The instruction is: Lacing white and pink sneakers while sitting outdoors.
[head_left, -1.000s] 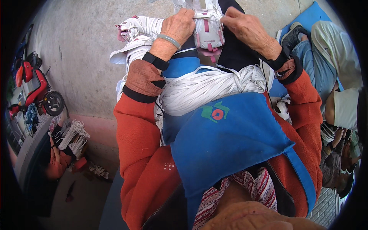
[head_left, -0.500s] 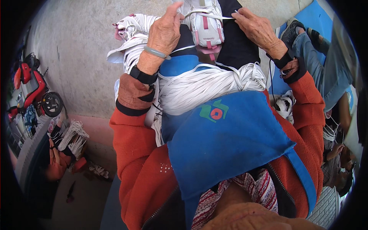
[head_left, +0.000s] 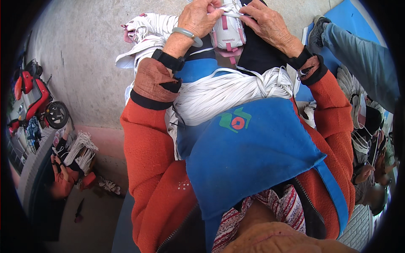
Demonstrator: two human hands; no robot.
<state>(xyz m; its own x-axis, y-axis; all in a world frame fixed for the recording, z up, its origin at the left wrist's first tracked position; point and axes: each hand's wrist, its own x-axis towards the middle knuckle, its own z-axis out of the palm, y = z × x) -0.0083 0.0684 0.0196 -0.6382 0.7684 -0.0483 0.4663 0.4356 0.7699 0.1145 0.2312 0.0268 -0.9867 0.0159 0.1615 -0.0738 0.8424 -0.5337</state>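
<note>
On my lap at the top of the view lies a white and pink sneaker (head_left: 228, 36). A flat white shoelace (head_left: 233, 15) crosses its upper part. My left hand (head_left: 196, 21), on the shoe's left side, is closed with fingertips pinching the lace. From the right, my right hand (head_left: 268, 27) pinches the lace between thumb and fingers. The top end of the shoe is cut off by the frame edge. A thick bundle of white laces (head_left: 232, 95) rests across my lap, between the shoe and my blue apron (head_left: 253, 152).
More white shoes with pink trim (head_left: 147, 27) are heaped to my left. At right, another person's jeans-clad leg (head_left: 358, 55) reaches over a blue mat (head_left: 350, 21), near more shoes and people. A red scooter (head_left: 38, 95) stands far left; below it a person sits with white laces (head_left: 82, 149).
Both hands have moved inward, closer together over the shoe; the lace stretched out to the right is now gathered between them. At right, the other person's leg has shifted and straightened.
</note>
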